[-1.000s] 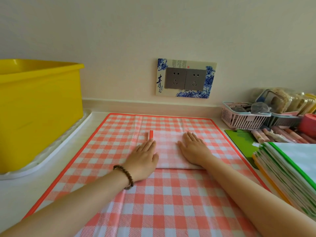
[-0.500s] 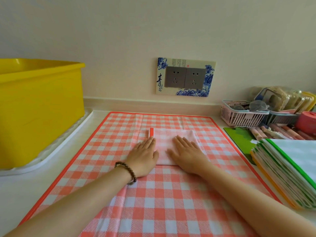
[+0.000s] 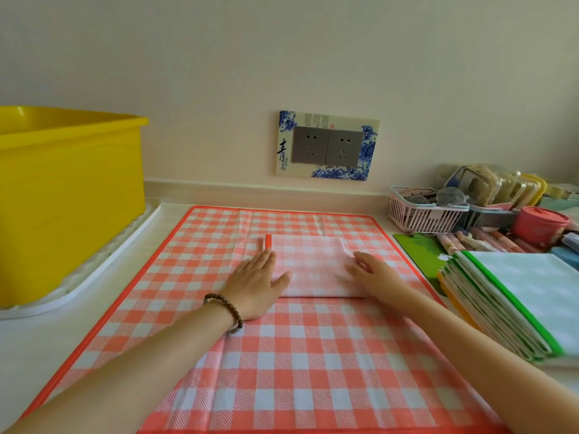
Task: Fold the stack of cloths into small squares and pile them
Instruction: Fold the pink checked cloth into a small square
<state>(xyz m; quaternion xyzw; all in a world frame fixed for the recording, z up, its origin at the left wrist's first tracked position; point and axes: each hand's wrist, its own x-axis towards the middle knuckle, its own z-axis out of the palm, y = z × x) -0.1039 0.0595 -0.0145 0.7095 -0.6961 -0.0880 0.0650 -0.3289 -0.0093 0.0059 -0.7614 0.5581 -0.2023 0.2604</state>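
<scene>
A: While my left hand (image 3: 257, 281) lies flat, open, on the folded cloth (image 3: 310, 267) mid-mat (image 3: 282, 364), where do I grab?

B: Right edge. What's your right hand (image 3: 372, 270) doing?

A: Fingers loose at that edge, gripping nothing yet. Cloth's thin, soft, prob floppy, so pinch the edge & fold over.

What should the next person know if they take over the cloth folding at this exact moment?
Left hand: flat, pressing the left edge of the folded checked cloth.
Right hand: fingers curled at its right edge; a grip is not clear.
The folded cloth lies on a spread red checked cloth. The unfolded stack waits at right.
Done: this cloth is folded small.
Left: finish it, fold the stack, pile the squares.
</scene>
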